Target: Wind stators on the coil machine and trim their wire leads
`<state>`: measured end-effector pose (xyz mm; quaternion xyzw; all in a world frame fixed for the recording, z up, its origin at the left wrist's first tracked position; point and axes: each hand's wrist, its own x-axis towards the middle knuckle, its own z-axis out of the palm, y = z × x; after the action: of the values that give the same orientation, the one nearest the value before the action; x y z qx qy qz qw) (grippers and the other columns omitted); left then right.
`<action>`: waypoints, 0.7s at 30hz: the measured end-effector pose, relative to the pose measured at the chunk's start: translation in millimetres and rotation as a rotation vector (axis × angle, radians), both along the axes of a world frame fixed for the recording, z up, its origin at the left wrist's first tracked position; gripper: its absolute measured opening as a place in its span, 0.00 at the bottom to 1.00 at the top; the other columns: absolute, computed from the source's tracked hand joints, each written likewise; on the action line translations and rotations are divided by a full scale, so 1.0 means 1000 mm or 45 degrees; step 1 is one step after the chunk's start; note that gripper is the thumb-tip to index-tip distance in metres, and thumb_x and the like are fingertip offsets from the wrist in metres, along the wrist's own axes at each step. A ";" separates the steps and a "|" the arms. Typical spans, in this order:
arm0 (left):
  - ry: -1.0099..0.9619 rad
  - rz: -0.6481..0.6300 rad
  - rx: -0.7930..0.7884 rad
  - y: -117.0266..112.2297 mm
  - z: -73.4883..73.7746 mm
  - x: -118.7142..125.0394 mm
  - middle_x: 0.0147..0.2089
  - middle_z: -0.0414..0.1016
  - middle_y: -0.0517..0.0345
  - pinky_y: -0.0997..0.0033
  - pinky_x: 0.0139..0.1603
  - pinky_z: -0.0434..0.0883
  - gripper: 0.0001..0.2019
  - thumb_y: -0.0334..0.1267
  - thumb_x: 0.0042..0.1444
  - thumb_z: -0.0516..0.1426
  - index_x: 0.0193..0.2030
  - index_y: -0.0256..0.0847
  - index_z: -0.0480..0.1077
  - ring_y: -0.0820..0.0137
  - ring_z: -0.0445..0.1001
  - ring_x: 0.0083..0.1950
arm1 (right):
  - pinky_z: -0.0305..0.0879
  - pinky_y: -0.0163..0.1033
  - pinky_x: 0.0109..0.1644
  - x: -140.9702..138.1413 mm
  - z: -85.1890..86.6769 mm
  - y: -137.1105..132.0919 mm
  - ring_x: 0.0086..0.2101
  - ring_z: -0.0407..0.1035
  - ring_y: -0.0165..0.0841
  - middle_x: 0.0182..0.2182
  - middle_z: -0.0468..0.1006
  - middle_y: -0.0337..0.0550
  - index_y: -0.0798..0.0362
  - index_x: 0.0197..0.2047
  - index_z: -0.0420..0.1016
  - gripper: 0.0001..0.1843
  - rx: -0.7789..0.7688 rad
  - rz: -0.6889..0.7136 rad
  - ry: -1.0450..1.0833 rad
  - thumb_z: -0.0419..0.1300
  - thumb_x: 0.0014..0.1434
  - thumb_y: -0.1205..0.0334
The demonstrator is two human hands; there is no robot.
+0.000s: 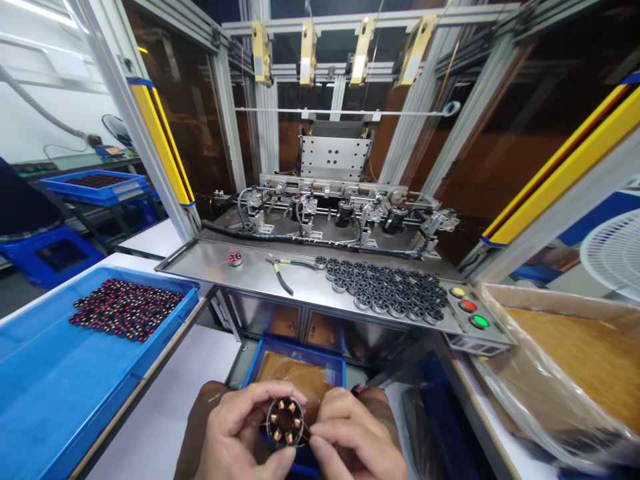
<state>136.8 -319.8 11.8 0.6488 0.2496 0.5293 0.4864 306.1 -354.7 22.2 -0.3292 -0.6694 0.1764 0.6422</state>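
My left hand (245, 427) grips a round motor stator (271, 421) by its rim, thumb below and fingers above. Copper windings show on its inner teeth, and its open face is turned towards me. Close against the stator's right side, my right hand (357, 433) is closed in a pinch at a thin copper wire (307, 435) there. The fingertips partly hide this wire. Both hands are above my lap, in front of a blue bin (343, 373) with a brown liner.
On the metal ledge lie a red-wound stator (235, 259), pliers (280, 275) and many bare stator cores (390, 287). A blue tray (45, 373) of wound stators stands left. Push buttons (469, 305) and a plastic-lined carton (530, 360) are right. A winding machine (330, 207) stands behind.
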 end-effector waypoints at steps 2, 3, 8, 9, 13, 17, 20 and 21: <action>0.119 0.117 0.146 -0.001 -0.004 0.000 0.43 0.83 0.56 0.73 0.41 0.79 0.26 0.27 0.44 0.65 0.51 0.48 0.71 0.65 0.82 0.40 | 0.68 0.36 0.27 -0.001 0.000 -0.001 0.24 0.68 0.31 0.24 0.74 0.41 0.54 0.40 0.77 0.15 0.047 -0.002 0.021 0.61 0.51 0.80; 0.155 0.170 0.221 -0.002 -0.004 0.001 0.43 0.83 0.55 0.72 0.41 0.79 0.27 0.26 0.43 0.65 0.52 0.47 0.71 0.64 0.82 0.40 | 0.68 0.36 0.26 -0.002 0.000 -0.001 0.24 0.69 0.31 0.23 0.74 0.41 0.55 0.39 0.78 0.15 0.068 -0.004 0.025 0.61 0.51 0.79; 0.149 0.310 0.359 -0.005 0.002 0.005 0.42 0.84 0.54 0.72 0.41 0.79 0.28 0.25 0.42 0.65 0.52 0.46 0.72 0.63 0.82 0.40 | 0.66 0.35 0.24 -0.016 -0.001 -0.001 0.21 0.67 0.30 0.21 0.73 0.40 0.52 0.38 0.79 0.10 0.151 -0.142 0.129 0.61 0.54 0.74; 0.145 0.323 0.332 -0.006 0.003 0.005 0.42 0.84 0.55 0.73 0.41 0.79 0.28 0.24 0.41 0.65 0.51 0.46 0.73 0.63 0.83 0.39 | 0.66 0.35 0.23 -0.019 -0.002 -0.001 0.21 0.66 0.30 0.21 0.73 0.39 0.51 0.39 0.78 0.10 0.161 -0.170 0.137 0.62 0.55 0.73; 0.047 0.218 0.104 -0.009 0.008 0.005 0.41 0.84 0.55 0.74 0.39 0.78 0.25 0.25 0.42 0.66 0.49 0.48 0.75 0.64 0.83 0.38 | 0.65 0.36 0.24 -0.018 -0.005 -0.001 0.22 0.66 0.31 0.22 0.72 0.40 0.49 0.41 0.78 0.09 0.183 -0.167 0.121 0.62 0.58 0.70; -0.268 -0.030 -0.391 -0.012 0.019 0.008 0.37 0.84 0.54 0.74 0.39 0.76 0.17 0.40 0.43 0.69 0.43 0.45 0.78 0.66 0.81 0.36 | 0.71 0.42 0.33 0.002 0.007 0.007 0.31 0.70 0.35 0.31 0.75 0.45 0.48 0.50 0.76 0.17 0.072 0.038 0.018 0.65 0.57 0.62; -0.344 -0.149 -0.642 -0.014 0.026 0.012 0.32 0.82 0.55 0.75 0.36 0.73 0.19 0.46 0.39 0.71 0.39 0.43 0.79 0.69 0.79 0.33 | 0.71 0.50 0.44 0.014 0.017 0.016 0.41 0.71 0.40 0.41 0.76 0.48 0.42 0.52 0.76 0.22 -0.021 0.245 -0.067 0.68 0.53 0.53; -0.340 -0.171 -0.688 -0.013 0.026 0.013 0.31 0.81 0.56 0.76 0.35 0.72 0.19 0.47 0.38 0.71 0.38 0.43 0.80 0.69 0.78 0.32 | 0.70 0.52 0.47 0.016 0.019 0.019 0.43 0.71 0.41 0.44 0.76 0.48 0.40 0.52 0.76 0.22 -0.053 0.316 -0.078 0.68 0.53 0.51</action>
<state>149.3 -333.3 38.1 0.4358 0.2719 0.4911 0.7036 322.0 -335.3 41.2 -0.2622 -0.7206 0.2581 0.5877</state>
